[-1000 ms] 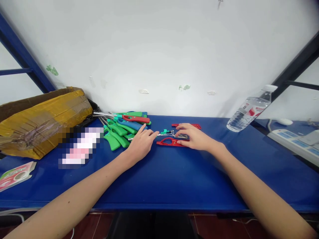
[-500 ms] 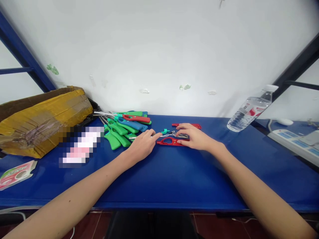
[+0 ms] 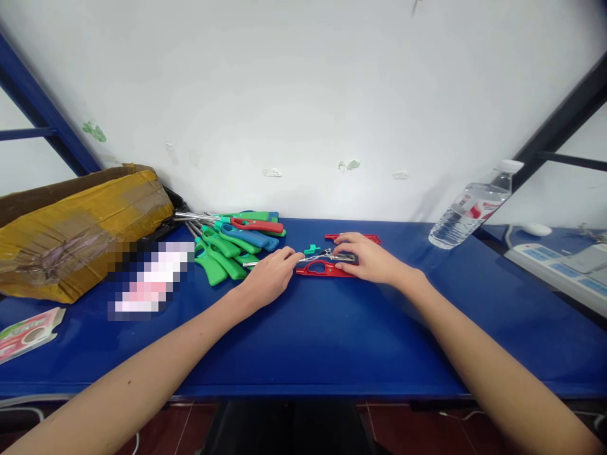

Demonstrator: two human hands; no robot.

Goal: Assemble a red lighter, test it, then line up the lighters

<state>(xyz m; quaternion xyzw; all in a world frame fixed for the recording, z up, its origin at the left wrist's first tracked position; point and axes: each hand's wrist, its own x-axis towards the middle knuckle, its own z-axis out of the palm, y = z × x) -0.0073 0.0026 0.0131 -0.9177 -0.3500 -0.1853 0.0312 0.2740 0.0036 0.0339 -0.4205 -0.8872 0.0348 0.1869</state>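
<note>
My left hand [image 3: 271, 275] is closed round the thin metal barrel [image 3: 249, 263] of a lighter, whose tip sticks out to the left of the fingers. My right hand [image 3: 368, 258] curls its fingertips round a small dark-and-silver lighter insert [image 3: 345, 257]. Thin wires join the two parts between my hands. Just below them lies a red handle half [image 3: 317, 268], touched by my right fingers at its right end. Another red handle half [image 3: 374, 238] rests behind my right hand. A small green trigger [image 3: 312, 249] lies on the table between the hands.
Several assembled lighters [image 3: 227, 246] in green, blue and red are heaped left of my hands. Further left stand a taped cardboard box [image 3: 85, 234] and a flat printed carton [image 3: 29, 333]. A tilted water bottle [image 3: 474, 205] and a white power strip [image 3: 559, 272] are at right.
The insert in my right hand has shifted slightly over the red handle half. Both hands otherwise keep nearly the same place, and the view has moved a little.
</note>
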